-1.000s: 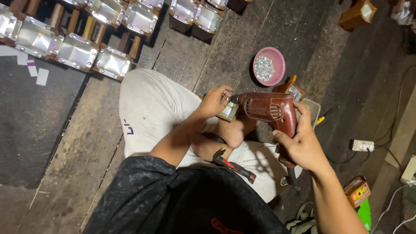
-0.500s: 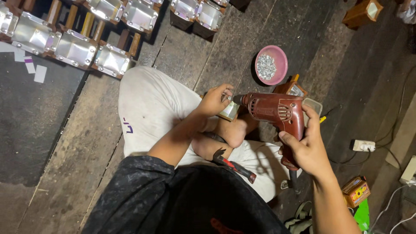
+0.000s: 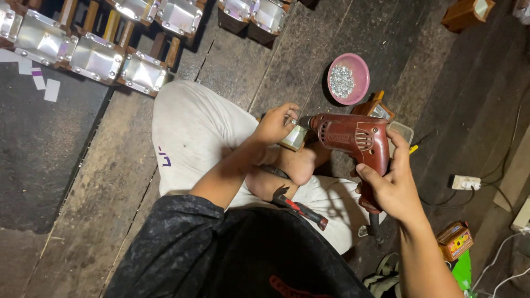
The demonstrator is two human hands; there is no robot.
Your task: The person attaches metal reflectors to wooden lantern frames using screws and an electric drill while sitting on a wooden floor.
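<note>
I sit cross-legged on a dark, rough plank floor (image 3: 265, 60), its boards running diagonally away from me. My right hand (image 3: 393, 187) is wrapped tight around the grip of a dark red electric drill (image 3: 353, 140), whose nose points toward nine o'clock. My left hand (image 3: 274, 124) is closed on a small wooden block faced with shiny metal (image 3: 294, 138), pinning it against my bare foot (image 3: 295, 163), right at the drill's tip.

At twelve o'clock from the drill a round pink plastic bowl of small silvery screws (image 3: 348, 78) rests on the boards. Across the top, from ten to twelve o'clock, rows of finished wooden blocks with shiny metal plates (image 3: 94, 55) are lined up. A red-and-black handled hammer (image 3: 301, 207) lies on my white trousers (image 3: 193, 132) at six o'clock from the block. At three o'clock a white power socket (image 3: 465, 182) sits on the floor with dark cable trailing off. A dark mat (image 3: 38, 154) covers the floor at nine o'clock, with white paper scraps (image 3: 44, 88) on it.
</note>
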